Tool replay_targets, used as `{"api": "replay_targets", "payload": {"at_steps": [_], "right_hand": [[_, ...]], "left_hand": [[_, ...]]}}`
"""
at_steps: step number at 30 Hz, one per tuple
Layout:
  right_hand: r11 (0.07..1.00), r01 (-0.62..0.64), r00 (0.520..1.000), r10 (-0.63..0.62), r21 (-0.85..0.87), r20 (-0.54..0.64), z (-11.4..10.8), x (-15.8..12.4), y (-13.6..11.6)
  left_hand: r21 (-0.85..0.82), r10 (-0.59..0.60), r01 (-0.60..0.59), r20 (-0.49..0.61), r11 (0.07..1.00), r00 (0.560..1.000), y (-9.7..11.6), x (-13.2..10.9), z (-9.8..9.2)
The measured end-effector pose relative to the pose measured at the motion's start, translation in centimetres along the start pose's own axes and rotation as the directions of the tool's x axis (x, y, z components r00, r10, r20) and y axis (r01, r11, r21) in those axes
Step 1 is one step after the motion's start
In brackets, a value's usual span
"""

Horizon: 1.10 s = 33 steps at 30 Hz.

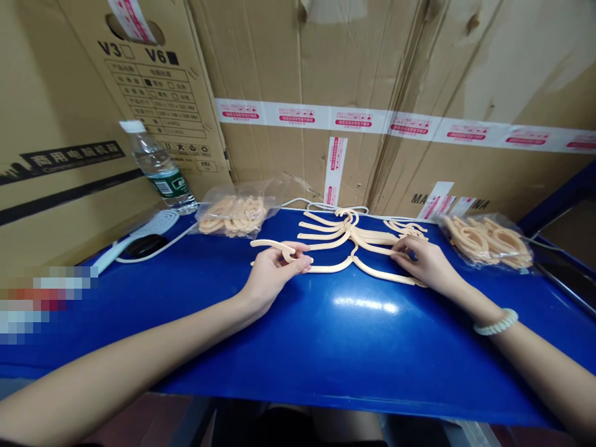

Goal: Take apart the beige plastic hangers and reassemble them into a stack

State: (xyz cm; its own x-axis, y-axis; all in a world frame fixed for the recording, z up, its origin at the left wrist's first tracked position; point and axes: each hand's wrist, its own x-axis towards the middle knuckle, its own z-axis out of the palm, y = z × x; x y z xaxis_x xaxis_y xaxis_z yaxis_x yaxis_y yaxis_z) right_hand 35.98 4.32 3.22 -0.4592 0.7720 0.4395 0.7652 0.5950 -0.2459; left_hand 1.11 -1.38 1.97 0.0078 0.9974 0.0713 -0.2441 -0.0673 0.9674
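Note:
My left hand [274, 273] is closed around a loose curved beige plastic hanger arm [266, 243], which sticks out to the left above the fingers. That hand is at the left end of a row of beige plastic clothes hangers [333, 269] lying on the blue tabletop, hooks pointing away from me. At the right side of the row my right hand [421, 261] pinches the arm end of one hanger [372, 246]. More beige pieces [403, 228] lie just beyond my right hand. The fingers hide some hanger ends.
Clear bags of beige pieces stand at the left [233, 214] and right [487, 241] of the blue table [288, 347]. A water bottle [162, 171], a pale blue handled object [139, 239] and a white cable [158, 256] are at the left. Large cardboard boxes [298, 161] wall off the back.

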Motion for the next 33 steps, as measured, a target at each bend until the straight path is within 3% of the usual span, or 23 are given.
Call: {"api": "replay_targets", "payload": {"at_steps": [6, 13, 33], "right_hand": [[0.967, -0.107, 0.992, 0.120, 0.230, -0.043, -1.9, -0.5, -0.4], [0.917, -0.130, 0.989, 0.146, 0.378, -0.013, -3.2, -0.4, 0.3], [0.906, -0.063, 0.998, 0.055, 0.418, 0.032, -3.0, -0.8, 1.2]], "left_hand": [[-0.060, -0.027, 0.026, -0.008, 0.998, 1.000, 0.2, 0.8, -0.4], [-0.231, -0.084, 0.083, 0.007, 0.969, 0.996, 0.1, 1.6, -0.8], [-0.182, -0.007, 0.050, 0.230, 0.982, 0.973, 0.5, 1.2, -0.7]]}}
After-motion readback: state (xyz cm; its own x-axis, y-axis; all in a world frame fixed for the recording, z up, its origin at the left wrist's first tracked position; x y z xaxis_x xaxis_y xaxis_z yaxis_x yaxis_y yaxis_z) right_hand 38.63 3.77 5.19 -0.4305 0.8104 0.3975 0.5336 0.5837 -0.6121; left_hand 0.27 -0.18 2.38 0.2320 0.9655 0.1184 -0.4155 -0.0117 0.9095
